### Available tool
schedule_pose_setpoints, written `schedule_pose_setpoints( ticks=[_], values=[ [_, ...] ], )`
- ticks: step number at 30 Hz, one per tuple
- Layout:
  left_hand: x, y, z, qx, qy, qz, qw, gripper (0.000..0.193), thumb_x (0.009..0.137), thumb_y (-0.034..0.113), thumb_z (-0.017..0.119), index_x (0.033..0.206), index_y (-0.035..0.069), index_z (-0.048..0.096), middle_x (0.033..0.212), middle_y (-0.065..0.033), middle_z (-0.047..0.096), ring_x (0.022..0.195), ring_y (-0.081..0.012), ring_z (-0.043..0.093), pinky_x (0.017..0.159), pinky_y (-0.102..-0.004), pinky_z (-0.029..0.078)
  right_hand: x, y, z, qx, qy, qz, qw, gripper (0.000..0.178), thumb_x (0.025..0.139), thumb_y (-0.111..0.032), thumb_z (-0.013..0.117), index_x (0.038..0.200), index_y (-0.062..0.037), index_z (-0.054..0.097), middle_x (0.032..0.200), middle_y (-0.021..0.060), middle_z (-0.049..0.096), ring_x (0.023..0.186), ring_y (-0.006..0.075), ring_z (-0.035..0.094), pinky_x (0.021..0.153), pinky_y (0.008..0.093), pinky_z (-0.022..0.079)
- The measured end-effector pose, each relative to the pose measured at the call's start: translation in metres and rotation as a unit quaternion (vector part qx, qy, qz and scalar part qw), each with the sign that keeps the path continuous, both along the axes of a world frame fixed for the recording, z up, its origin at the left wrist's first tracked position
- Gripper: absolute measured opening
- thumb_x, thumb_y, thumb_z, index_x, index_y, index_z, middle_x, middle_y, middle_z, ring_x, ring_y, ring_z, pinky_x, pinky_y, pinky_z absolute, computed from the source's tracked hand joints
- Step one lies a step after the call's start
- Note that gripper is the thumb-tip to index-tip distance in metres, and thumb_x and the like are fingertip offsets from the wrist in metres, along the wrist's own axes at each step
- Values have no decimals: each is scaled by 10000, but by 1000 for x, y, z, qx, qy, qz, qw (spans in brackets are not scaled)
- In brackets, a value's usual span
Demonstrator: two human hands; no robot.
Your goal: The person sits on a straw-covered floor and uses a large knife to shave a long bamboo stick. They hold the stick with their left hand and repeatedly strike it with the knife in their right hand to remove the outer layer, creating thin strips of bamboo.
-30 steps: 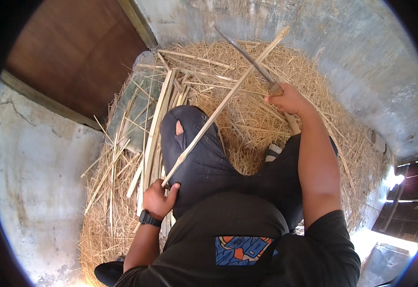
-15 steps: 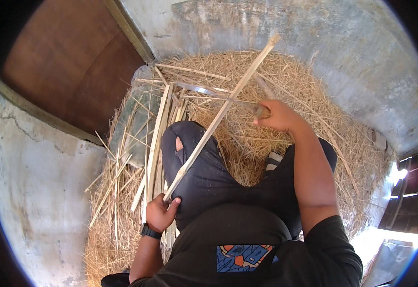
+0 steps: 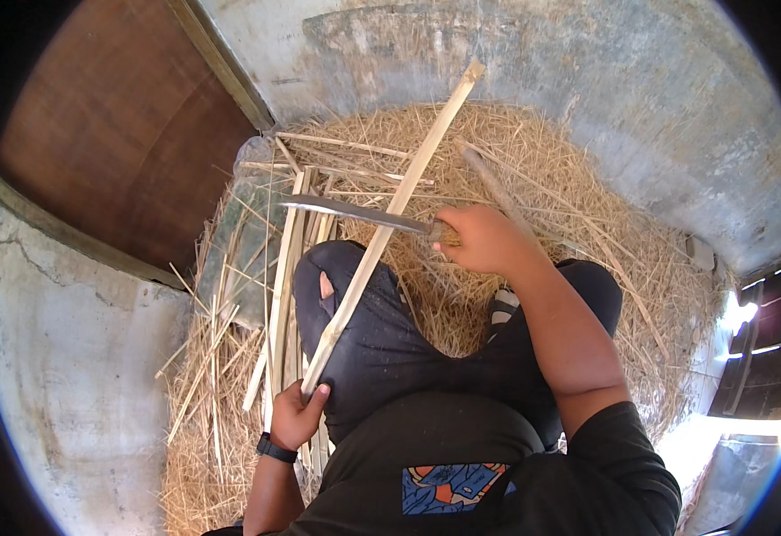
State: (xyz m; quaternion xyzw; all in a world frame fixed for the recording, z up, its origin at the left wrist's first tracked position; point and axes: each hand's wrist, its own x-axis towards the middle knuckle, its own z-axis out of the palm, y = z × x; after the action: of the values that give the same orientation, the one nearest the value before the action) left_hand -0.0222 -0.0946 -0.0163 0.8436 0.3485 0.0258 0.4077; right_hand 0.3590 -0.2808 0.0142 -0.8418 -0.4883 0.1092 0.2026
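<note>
And the blade is coming round: since the last frame the right hand [image 3: 482,239] is shifting toward 9 o'clock, carrying the knife [image 3: 355,211] with it, while the long pale strip [image 3: 365,271] is swinging its far end leftward. That strip is holding the centre of everything, running from 7 o'clock up to 1 o'clock, its lower stretch passing over the left trouser leg [image 3: 382,344], which is probably serving as a rest. The left hand [image 3: 299,418] is grasping the near end at 7 o'clock, thumb lying alongside, seemingly steadying the piece while leaving its far length free. The right hand is wrapping its fingers round the knife's handle, toward 2 o'clock; the blade is pointing to about 9 o'clock and crossing the strip well above the left hand, likely keeping the edge away from those fingers. Whether it's biting in, the view isn't showing. Further out, more strips [image 3: 288,268] are lying bunched at 9 o'clock, perhaps for easy reach. Loose straw [image 3: 587,268] is spreading beneath, and a stained wall [image 3: 676,116] is closing things off from 12 to 3 o'clock.
</note>
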Motion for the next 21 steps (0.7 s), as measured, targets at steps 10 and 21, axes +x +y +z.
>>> schedule_pose_setpoints(
  ticks=[10, 21],
  values=[
    [-1, -3, -18, 32, -8, 5, 999, 473, 965, 344, 679, 752, -63, 562, 538, -165, 559, 476, -227, 556, 506, -365, 437, 76, -30, -44, 92, 289, -165, 938, 659, 833, -366, 778, 1303, 49, 573, 1226, 190, 678, 1117, 290, 662, 964, 408, 515],
    [-1, 3, 11, 59, 63, -21, 996, 447, 1007, 387, 614, 885, -40, 663, 562, -111, 587, 507, -168, 562, 519, -342, 443, 56, -15, -50, 85, 103, -164, 977, 342, 854, -258, 753, 1125, -62, 682, 836, 145, 708, 725, 266, 674, 726, 410, 541]
  ],
)
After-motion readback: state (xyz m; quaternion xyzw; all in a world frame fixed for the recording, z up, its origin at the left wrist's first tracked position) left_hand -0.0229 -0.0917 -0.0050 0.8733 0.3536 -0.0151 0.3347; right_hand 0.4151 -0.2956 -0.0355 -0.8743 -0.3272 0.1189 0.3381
